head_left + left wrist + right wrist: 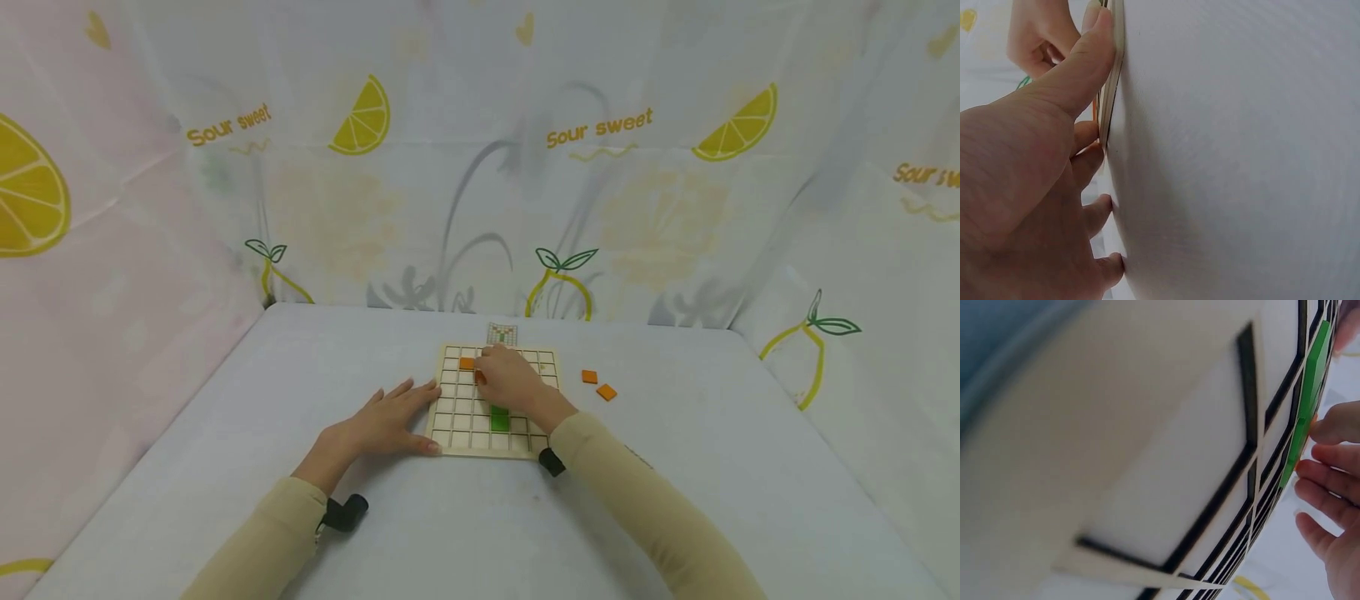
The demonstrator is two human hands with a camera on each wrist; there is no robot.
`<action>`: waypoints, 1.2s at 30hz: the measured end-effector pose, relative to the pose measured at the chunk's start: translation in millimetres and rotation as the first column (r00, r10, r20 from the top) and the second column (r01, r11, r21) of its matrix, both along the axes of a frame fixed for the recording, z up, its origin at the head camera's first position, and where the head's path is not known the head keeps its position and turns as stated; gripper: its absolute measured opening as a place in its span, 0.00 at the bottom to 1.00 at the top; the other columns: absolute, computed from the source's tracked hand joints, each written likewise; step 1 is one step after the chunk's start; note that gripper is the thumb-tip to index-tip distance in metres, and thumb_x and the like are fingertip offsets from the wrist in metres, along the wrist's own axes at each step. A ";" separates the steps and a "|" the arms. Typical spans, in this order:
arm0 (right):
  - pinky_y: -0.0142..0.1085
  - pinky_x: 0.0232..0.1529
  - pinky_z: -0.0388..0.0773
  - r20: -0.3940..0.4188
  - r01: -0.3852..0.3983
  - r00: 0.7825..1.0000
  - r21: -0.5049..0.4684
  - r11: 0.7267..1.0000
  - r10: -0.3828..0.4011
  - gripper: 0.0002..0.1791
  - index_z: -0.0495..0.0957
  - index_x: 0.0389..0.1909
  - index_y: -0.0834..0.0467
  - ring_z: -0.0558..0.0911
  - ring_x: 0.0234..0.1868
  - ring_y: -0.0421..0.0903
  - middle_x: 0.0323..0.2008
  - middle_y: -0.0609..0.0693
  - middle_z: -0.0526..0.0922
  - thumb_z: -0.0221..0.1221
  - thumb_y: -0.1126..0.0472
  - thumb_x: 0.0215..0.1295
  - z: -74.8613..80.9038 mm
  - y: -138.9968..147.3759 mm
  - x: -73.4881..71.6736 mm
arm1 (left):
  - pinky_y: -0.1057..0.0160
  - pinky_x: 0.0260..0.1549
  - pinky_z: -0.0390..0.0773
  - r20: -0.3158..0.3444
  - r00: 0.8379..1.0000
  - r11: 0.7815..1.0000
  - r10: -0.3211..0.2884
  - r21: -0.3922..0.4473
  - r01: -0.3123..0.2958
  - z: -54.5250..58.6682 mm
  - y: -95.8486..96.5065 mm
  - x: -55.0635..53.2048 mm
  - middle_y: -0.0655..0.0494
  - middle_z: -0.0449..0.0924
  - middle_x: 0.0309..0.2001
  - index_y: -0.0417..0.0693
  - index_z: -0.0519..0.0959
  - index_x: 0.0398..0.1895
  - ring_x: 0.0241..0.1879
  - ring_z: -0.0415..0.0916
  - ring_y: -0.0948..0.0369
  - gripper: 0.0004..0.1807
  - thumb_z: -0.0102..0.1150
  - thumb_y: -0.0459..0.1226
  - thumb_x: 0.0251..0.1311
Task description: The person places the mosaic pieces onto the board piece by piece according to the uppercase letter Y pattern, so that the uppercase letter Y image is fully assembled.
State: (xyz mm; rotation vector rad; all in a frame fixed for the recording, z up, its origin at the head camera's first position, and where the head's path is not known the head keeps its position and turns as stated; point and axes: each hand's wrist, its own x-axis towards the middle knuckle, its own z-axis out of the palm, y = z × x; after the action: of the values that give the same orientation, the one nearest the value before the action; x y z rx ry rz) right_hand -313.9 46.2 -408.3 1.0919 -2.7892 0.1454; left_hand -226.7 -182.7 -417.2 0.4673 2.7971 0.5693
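A light wooden grid board (454, 438) lies flat on the white table. My left hand (390, 421) is spread beside it, with the thumb against its near left corner and a fingertip at its left edge. Over the upper middle of the board, my right hand (513, 379) pinches an orange square tile (481, 377), largely covered by the fingers. Another orange tile (467, 363) sits in a square just left of those fingers. Green tiles (499, 419) lie on the board under the right wrist; in the right wrist view, the green tiles (1313, 375) stand in line near the thumb.
Two loose orange tiles, one nearer the board (589, 377) and one farther right (607, 392), lie on the table. A small card with a grid pattern (502, 334) is behind the board. Printed fabric (465, 167) walls in the table's back and sides.
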 end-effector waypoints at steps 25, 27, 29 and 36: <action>0.41 0.49 0.80 0.010 -0.030 1.000 0.019 0.999 0.030 0.16 0.83 0.52 0.58 0.81 0.44 0.48 0.46 0.51 0.84 0.54 0.66 0.66 4.1 25.0 3.6 | 0.30 0.73 0.42 -0.007 1.000 1.000 -0.009 -0.026 0.009 3.8 1.9 1.0 0.59 0.49 0.80 0.57 0.57 0.78 0.81 0.41 0.47 0.53 0.68 0.62 0.51; 0.42 0.49 0.80 0.014 -0.029 0.999 0.005 1.000 0.029 0.16 0.83 0.51 0.58 0.81 0.45 0.49 0.47 0.52 0.85 0.54 0.66 0.66 3.5 28.5 3.3 | 0.31 0.73 0.42 -0.008 1.000 1.000 -0.007 -0.028 0.007 2.9 1.6 0.5 0.60 0.49 0.80 0.58 0.57 0.78 0.81 0.40 0.47 0.53 0.68 0.62 0.51; 0.42 0.51 0.80 0.024 -0.018 1.000 0.005 1.000 0.018 0.16 0.82 0.52 0.58 0.81 0.47 0.49 0.48 0.51 0.84 0.55 0.66 0.66 3.2 31.2 2.9 | 0.31 0.73 0.42 -0.011 1.000 1.000 -0.006 -0.026 0.006 2.5 1.2 0.4 0.60 0.49 0.80 0.58 0.57 0.78 0.81 0.41 0.47 0.53 0.68 0.62 0.50; 0.42 0.52 0.80 0.032 0.030 0.999 0.046 0.998 -0.032 0.17 0.82 0.54 0.56 0.80 0.47 0.48 0.49 0.50 0.84 0.54 0.65 0.67 4.1 41.0 2.8 | 0.30 0.73 0.42 -0.015 1.000 1.000 -0.014 -0.012 0.014 3.6 0.6 1.4 0.57 0.50 0.80 0.55 0.58 0.78 0.80 0.41 0.45 0.53 0.68 0.62 0.51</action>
State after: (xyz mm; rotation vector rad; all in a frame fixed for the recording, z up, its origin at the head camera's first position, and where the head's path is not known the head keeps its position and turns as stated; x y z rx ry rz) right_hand -311.1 87.1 -404.2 1.0646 -2.8502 0.0980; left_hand -225.2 -182.1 -413.5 0.4908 2.8077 0.5487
